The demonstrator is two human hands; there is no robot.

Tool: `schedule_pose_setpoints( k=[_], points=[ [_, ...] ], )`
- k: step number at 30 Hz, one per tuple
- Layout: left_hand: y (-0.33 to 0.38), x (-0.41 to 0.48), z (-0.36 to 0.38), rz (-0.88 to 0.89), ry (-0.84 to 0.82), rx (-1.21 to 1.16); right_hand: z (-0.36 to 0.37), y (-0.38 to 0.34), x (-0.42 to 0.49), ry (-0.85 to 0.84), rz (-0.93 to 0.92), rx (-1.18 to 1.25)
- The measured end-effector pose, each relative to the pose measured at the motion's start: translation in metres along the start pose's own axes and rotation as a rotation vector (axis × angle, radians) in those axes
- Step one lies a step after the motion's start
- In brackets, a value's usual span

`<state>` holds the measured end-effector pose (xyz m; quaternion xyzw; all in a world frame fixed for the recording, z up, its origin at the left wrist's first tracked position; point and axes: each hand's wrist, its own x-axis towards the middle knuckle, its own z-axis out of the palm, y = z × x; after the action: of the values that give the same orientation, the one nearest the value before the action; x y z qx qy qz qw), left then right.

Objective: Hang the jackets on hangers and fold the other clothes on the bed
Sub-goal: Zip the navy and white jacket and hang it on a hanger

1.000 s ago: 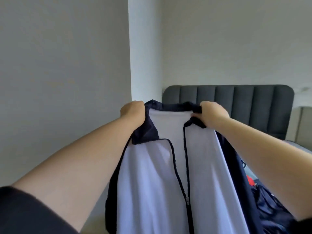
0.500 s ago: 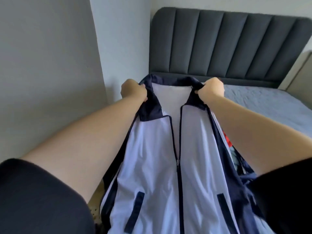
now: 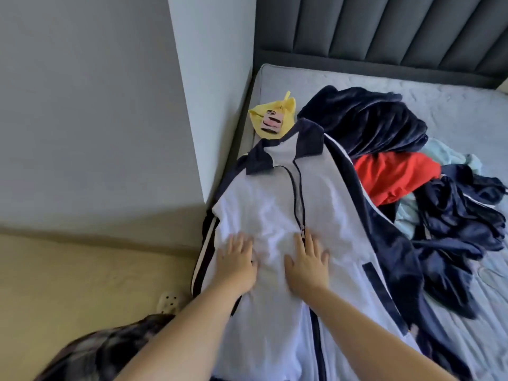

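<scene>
A grey bed [image 3: 357, 78] is filling the right of the scene. A white jacket [image 3: 275, 204] with a navy collar and navy sleeves is lying front-up along the bed's edge. All positions below are being given relative to this jacket.

- Zipper [image 3: 299, 199]: it is standing partly open at the collar end.
- Beyond the collar: a dark padded headboard [image 3: 384, 28] is rising, and a yellow cloth item [image 3: 270, 116] is lying just past the collar.
- Right of the jacket: a dark navy garment [image 3: 365, 119] is lying near the collar. A red garment [image 3: 393, 174] is lying just beside the sleeve, and a crumpled navy garment [image 3: 461, 215] is lying further out.
- Left of the jacket: a grey wall [image 3: 82, 105] is standing over a beige floor [image 3: 82, 270], where a pale perforated shoe [image 3: 170, 299] is lying.

The left hand [image 3: 236, 262] is pressing flat on the chest panel left of the zipper, fingers straight and spread, grasping nothing. The right hand [image 3: 306, 264] is pressing flat at the zipper line, fingers extended, also grasping nothing.
</scene>
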<state>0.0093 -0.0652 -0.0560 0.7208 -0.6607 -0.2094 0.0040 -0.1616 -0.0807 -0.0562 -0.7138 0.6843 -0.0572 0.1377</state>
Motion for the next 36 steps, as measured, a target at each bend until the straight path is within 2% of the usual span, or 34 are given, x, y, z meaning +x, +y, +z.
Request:
schedule_pose_setpoints(
  k=[2,8,10,12,14,15,16,18,20,22,25,26,28,29,30,31,33,34,36],
  points=[
    [-0.017,-0.007,0.023,0.080,0.021,0.130,0.023,0.003,-0.004,0.003,0.008,-0.024],
    [-0.030,0.002,0.036,0.150,0.116,0.158,0.047,0.003,0.002,0.084,-0.004,-0.116],
    [-0.032,0.001,0.036,0.208,0.171,0.115,0.049,-0.001,0.011,0.110,0.000,-0.146],
    [-0.036,0.002,0.030,0.237,0.289,-0.100,0.047,-0.005,0.023,0.125,0.004,-0.162],
    [-0.051,0.006,0.022,0.099,0.454,-0.362,0.048,-0.008,0.032,0.156,0.005,-0.160],
    [-0.064,0.008,0.022,-0.014,0.483,-0.476,0.049,-0.007,0.035,0.176,0.000,-0.154],
    [-0.077,0.008,0.024,-0.130,0.440,-0.603,0.050,-0.006,0.036,0.199,-0.011,-0.150],
    [-0.099,0.005,0.031,-0.364,0.189,-0.847,0.052,-0.005,0.037,0.238,-0.042,-0.140],
    [-0.109,-0.010,0.037,-0.505,-0.012,-0.948,0.051,-0.004,0.035,0.242,-0.055,-0.136],
    [-0.112,-0.024,0.036,-0.534,0.000,-0.967,0.048,-0.006,0.034,0.219,-0.052,-0.171],
    [-0.116,-0.034,0.021,-0.442,0.097,-0.861,0.044,-0.008,0.032,0.161,-0.042,-0.224],
    [-0.115,-0.036,0.015,-0.387,0.071,-0.824,0.042,-0.008,0.031,0.146,-0.035,-0.218],
    [-0.111,-0.039,0.007,-0.303,-0.099,-0.829,0.038,-0.006,0.025,0.123,-0.033,-0.210],
    [-0.109,-0.041,0.005,-0.303,-0.172,-0.858,0.036,-0.005,0.019,0.108,-0.040,-0.201],
    [-0.107,-0.042,0.003,-0.332,-0.177,-0.904,0.033,-0.004,0.013,0.084,-0.048,-0.178],
    [-0.106,-0.044,0.001,-0.414,-0.106,-0.976,0.030,-0.002,0.004,0.050,-0.059,-0.145],
    [-0.111,-0.045,-0.004,-0.625,0.147,-1.072,0.025,0.001,-0.014,-0.032,-0.091,-0.060],
    [-0.115,-0.047,-0.007,-0.696,0.255,-1.004,0.021,0.002,-0.027,-0.075,-0.108,-0.008],
    [-0.120,-0.056,-0.012,-0.694,0.313,-0.744,0.012,0.004,-0.056,-0.135,-0.145,0.111]
  ],
)
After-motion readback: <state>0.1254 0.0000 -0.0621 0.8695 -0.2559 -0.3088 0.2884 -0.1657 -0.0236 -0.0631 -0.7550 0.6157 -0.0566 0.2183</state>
